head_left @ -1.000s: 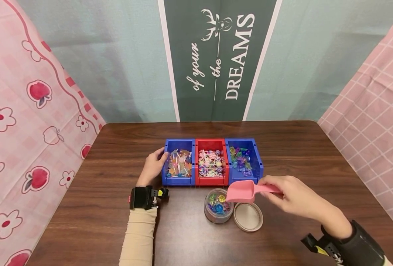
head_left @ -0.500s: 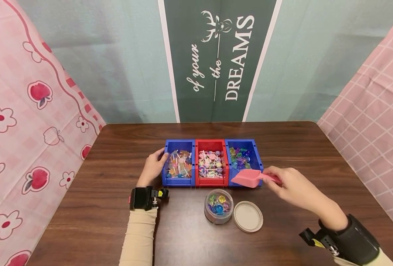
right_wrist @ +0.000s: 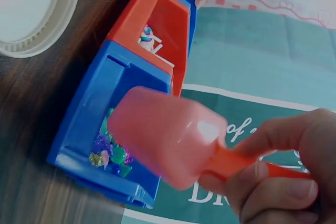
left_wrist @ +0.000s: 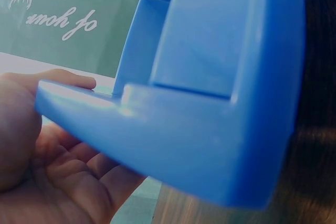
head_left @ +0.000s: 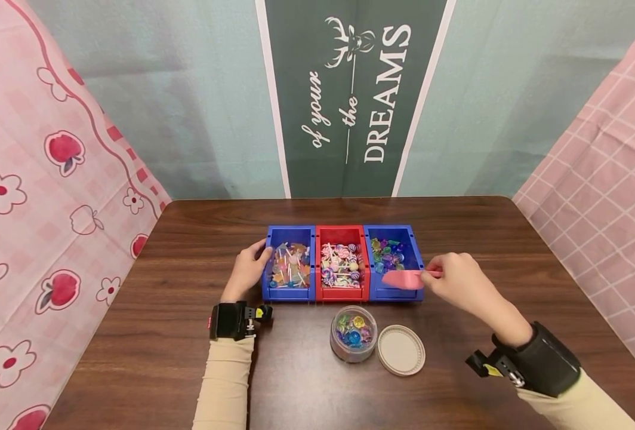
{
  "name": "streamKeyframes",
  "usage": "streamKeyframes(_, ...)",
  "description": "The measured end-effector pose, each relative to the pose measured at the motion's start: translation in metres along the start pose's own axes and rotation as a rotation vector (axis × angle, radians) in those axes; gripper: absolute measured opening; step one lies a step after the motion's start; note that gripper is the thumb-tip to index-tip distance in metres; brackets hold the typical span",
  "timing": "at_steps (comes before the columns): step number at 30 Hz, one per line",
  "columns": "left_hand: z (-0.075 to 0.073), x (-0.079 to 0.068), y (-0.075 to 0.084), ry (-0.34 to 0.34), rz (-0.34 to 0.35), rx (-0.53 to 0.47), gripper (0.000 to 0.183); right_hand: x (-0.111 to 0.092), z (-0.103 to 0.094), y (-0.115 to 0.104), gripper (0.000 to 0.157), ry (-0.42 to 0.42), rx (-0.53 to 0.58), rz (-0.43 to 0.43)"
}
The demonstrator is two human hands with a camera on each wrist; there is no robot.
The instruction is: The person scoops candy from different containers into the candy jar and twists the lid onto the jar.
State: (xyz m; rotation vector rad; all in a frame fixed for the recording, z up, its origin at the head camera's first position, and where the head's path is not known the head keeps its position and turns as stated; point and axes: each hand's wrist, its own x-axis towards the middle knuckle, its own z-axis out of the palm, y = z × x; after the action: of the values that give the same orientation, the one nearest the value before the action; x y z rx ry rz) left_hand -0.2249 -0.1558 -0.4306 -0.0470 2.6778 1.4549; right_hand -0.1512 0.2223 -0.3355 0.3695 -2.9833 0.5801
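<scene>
My right hand (head_left: 459, 283) grips a pink scoop (head_left: 403, 279) by its handle. The scoop's bowl hangs over the front of the right blue bin (head_left: 397, 293), which holds colourful clear gem-like pieces (right_wrist: 113, 153). In the right wrist view the bowl's underside faces the camera, so its inside is hidden. My left hand (head_left: 246, 269) holds the outer side wall of the left blue bin (head_left: 289, 293); in the left wrist view, thumb and fingers lie on either side of the bin's blue edge (left_wrist: 79, 98). That bin contains small star-shaped lollipop pieces (head_left: 290, 266).
Between the blue bins stands a red bin (head_left: 342, 293) with small striped lollipops (head_left: 340, 263). An uncovered clear jar (head_left: 353, 352) of colourful gem-like pieces stands in front, beside a round pale lid (head_left: 401, 351). Everything rests on a dark wooden table (head_left: 151, 334) with curtains behind.
My right hand has carried the scoop from beside the jar up and back to the right blue bin, tilting it. My left hand has stayed on the left bin.
</scene>
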Motion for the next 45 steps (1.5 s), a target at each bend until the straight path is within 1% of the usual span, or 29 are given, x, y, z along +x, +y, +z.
streamKeyframes(4,0.000,0.000,0.000,-0.002,0.000,-0.003,0.050,0.010,0.000,-0.004,0.037,-0.052,-0.022,0.044)
streamKeyframes(7,0.000,0.001,0.000,0.004,0.005,0.002,0.050,0.017,0.000,-0.008,0.050,-0.109,-0.044,0.090)
streamKeyframes(10,0.000,0.001,0.000,0.010,0.013,0.009,0.050,0.025,0.000,-0.012,0.051,-0.176,-0.053,0.149)
streamKeyframes(14,0.000,0.001,0.000,0.011,0.013,0.007,0.049,0.036,0.000,-0.017,0.050,-0.243,-0.085,0.214)
streamKeyframes(20,0.001,0.000,-0.001,0.012,0.012,0.005,0.049,0.049,-0.001,-0.016,0.049,-0.311,-0.114,0.252)
streamKeyframes(23,0.001,0.000,0.000,0.013,0.016,0.008,0.049,0.053,0.000,-0.015,0.044,-0.330,-0.118,0.265)
streamKeyframes(27,0.001,0.000,-0.001,0.016,0.020,0.011,0.049,0.058,0.003,-0.016,0.034,-0.353,-0.128,0.293)
streamKeyframes(32,0.001,0.000,-0.001,0.018,0.024,0.020,0.049,0.059,0.009,-0.018,0.040,-0.363,-0.153,0.309)
streamKeyframes(36,0.001,0.000,-0.001,0.017,0.025,0.021,0.049,0.058,0.011,-0.019,0.039,-0.365,-0.166,0.316)
streamKeyframes(45,0.000,-0.001,0.000,0.019,0.022,0.026,0.049,0.056,0.015,-0.021,0.039,-0.341,-0.167,0.325)
